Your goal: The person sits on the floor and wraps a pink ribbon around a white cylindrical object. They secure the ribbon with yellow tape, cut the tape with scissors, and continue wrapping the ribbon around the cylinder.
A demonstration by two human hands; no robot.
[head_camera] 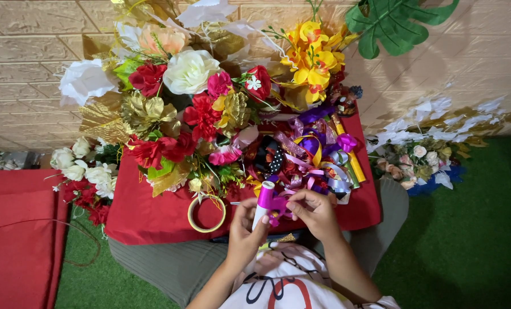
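My left hand (245,229) grips a white tube with a magenta cap (263,201), held upright over my lap. My right hand (312,210) pinches a small magenta ribbon bow (278,209) pressed against the tube. Both hands hover at the near edge of a small table covered in red cloth (146,214). Just beyond them lies a heap of ribbons (315,154) in purple, yellow, red and polka-dot black.
A large bunch of artificial flowers (187,91) in red, white, gold and yellow fills the table's far side. A roll of tape (206,214) lies on the cloth left of my hands. A red cushion (15,229) sits at left, more flowers (421,160) at right on green turf.
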